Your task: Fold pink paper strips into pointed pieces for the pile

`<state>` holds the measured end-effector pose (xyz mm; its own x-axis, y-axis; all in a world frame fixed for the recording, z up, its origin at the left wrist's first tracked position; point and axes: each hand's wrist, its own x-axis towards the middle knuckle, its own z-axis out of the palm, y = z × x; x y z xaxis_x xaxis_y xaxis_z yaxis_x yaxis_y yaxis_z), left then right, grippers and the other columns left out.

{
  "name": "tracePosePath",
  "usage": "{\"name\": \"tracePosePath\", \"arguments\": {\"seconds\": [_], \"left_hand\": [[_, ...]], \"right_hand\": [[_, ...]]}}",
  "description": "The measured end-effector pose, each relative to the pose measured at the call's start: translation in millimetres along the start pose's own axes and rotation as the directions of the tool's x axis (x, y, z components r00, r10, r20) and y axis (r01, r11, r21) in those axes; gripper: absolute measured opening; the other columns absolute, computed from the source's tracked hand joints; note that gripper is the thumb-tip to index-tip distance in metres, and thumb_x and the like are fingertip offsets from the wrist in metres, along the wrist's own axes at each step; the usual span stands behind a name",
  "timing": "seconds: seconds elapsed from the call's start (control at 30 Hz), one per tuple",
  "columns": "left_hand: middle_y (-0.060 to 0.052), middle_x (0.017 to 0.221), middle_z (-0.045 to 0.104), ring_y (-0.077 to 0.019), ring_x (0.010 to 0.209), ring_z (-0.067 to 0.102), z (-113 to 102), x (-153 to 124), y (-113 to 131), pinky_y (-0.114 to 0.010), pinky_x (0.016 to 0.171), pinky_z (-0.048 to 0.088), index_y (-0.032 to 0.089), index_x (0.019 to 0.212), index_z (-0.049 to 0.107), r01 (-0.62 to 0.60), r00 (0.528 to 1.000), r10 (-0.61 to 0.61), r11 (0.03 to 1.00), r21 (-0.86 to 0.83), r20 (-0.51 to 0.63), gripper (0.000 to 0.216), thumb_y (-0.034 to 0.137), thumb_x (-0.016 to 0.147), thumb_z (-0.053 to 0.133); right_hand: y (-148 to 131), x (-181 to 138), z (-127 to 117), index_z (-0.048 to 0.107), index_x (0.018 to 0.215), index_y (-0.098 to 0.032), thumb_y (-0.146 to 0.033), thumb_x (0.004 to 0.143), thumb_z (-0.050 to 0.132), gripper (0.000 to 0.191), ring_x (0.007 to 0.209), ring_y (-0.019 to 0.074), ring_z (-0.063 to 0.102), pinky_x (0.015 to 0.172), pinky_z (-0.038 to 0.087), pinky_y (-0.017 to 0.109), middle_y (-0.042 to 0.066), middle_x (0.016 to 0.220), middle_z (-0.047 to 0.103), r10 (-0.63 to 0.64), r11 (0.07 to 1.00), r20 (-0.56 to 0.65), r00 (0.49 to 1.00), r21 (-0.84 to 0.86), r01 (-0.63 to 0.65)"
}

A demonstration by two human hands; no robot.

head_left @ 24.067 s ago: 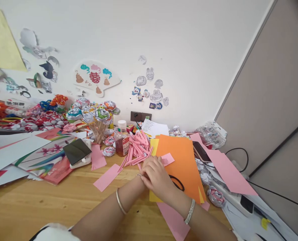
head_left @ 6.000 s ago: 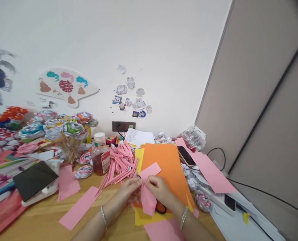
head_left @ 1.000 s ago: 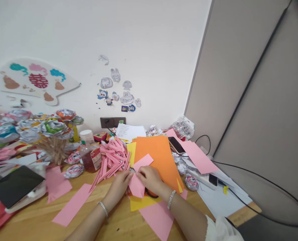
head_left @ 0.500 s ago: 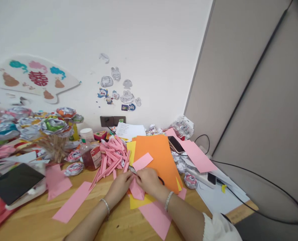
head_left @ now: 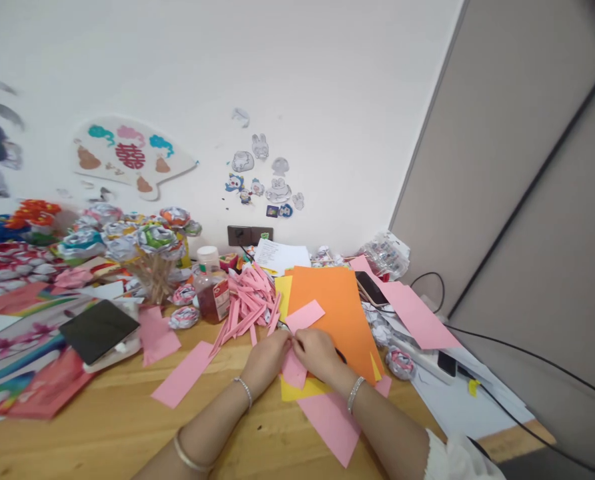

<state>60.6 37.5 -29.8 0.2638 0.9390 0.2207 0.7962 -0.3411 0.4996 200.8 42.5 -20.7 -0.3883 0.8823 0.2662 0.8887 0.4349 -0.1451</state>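
In the head view my left hand (head_left: 270,353) and my right hand (head_left: 316,350) meet over stacked coloured paper, fingertips pinched together. Both are closed on a small piece of pink paper (head_left: 293,372), whose lower part hangs below the fingers. A dark curved handle, seemingly of scissors (head_left: 341,357), shows beside my right hand; most of it is hidden beneath that hand. Just beyond the fingers lies a pink paper rectangle (head_left: 306,315) on the orange sheets (head_left: 345,303). Thin folded pink paper strips (head_left: 251,300) are heaped beyond my left hand.
Left of the strips stands a bottle of reddish liquid (head_left: 211,297). Paper flowers on sticks (head_left: 152,257) and a black tablet-like panel (head_left: 99,331) are farther left. A pink strip (head_left: 183,375) lies on the wooden table (head_left: 217,427). At right are a phone (head_left: 371,288) and cables.
The view has swung left, so the scene appears shifted right. My hands have drawn closer together over the pink paper, and the metal blade seen between them before is now mostly covered.
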Motion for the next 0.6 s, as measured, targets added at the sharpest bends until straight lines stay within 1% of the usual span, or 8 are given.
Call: {"name": "tracePosePath", "arguments": {"seconds": [0.1,0.27,0.4,0.43,0.5,0.6], "left_hand": [[-0.007,0.082,0.063,-0.0197,0.076,0.058,0.1,-1.0,1.5,-0.026,0.062,0.038,0.017,0.081,0.055,-0.006,1.0,0.006,1.0,0.021,-0.013,0.021,0.022,0.084,0.035],[-0.007,0.077,0.063,-0.019,0.075,0.058,-2.7,-2.3,1.8,-0.025,0.063,0.038,0.017,0.074,0.056,-0.032,0.999,0.033,0.999,0.028,-0.036,0.019,0.018,0.081,0.038],[-0.007,0.077,0.064,-0.0186,0.074,0.059,-2.8,-2.5,0.0,-0.025,0.062,0.039,0.017,0.074,0.057,-0.031,0.998,0.031,0.999,0.014,-0.047,0.02,0.016,0.08,0.038],[-0.007,0.078,0.065,-0.0183,0.075,0.059,-2.4,-2.3,-0.6,-0.024,0.062,0.039,0.018,0.076,0.058,-0.028,0.998,0.029,1.0,0.007,-0.047,0.021,0.016,0.081,0.037],[-0.007,0.084,0.065,-0.0175,0.078,0.06,-1.4,-1.9,-1.6,-0.023,0.064,0.04,0.018,0.089,0.056,-0.019,0.998,0.019,1.0,-0.008,-0.053,0.023,0.016,0.082,0.034],[-0.005,0.085,0.065,-0.0164,0.079,0.06,-0.1,-1.6,-2.4,-0.022,0.062,0.04,0.019,0.112,0.044,0.002,0.998,-0.003,1.0,-0.017,-0.063,0.032,0.014,0.082,0.033]], "right_hand": [[0.0,0.3,0.7,0.06,0.073,-0.017,-0.024,0.084,0.041,0.023,0.067,0.0133,0.055,0.053,0.024,0.025,0.004,0.075,0.064,-0.002,1.0,0.007,1.0,0.002,0.002],[0.6,0.8,3.3,0.059,0.072,-0.017,-0.023,0.084,0.04,0.023,0.065,0.0131,0.054,0.052,0.022,0.025,0.003,0.073,0.064,-0.019,1.0,-0.001,1.0,-0.013,0.019],[0.8,1.1,3.6,0.058,0.073,-0.017,-0.025,0.085,0.039,0.024,0.066,0.0134,0.054,0.053,0.022,0.025,0.004,0.074,0.063,-0.029,0.999,0.011,1.0,-0.016,0.029],[0.9,1.1,3.4,0.058,0.074,-0.017,-0.025,0.085,0.039,0.024,0.066,0.0135,0.054,0.053,0.023,0.025,0.004,0.074,0.063,-0.031,0.999,0.012,0.999,-0.014,0.032],[1.0,0.8,2.9,0.059,0.076,-0.017,-0.024,0.086,0.037,0.025,0.066,0.0136,0.054,0.053,0.023,0.025,0.004,0.075,0.063,-0.039,0.999,0.013,0.999,-0.012,0.039],[1.3,0.2,2.4,0.059,0.077,-0.018,-0.025,0.086,0.035,0.026,0.064,0.0134,0.054,0.052,0.023,0.024,0.004,0.074,0.063,-0.045,0.999,0.019,0.999,-0.013,0.045]]}}
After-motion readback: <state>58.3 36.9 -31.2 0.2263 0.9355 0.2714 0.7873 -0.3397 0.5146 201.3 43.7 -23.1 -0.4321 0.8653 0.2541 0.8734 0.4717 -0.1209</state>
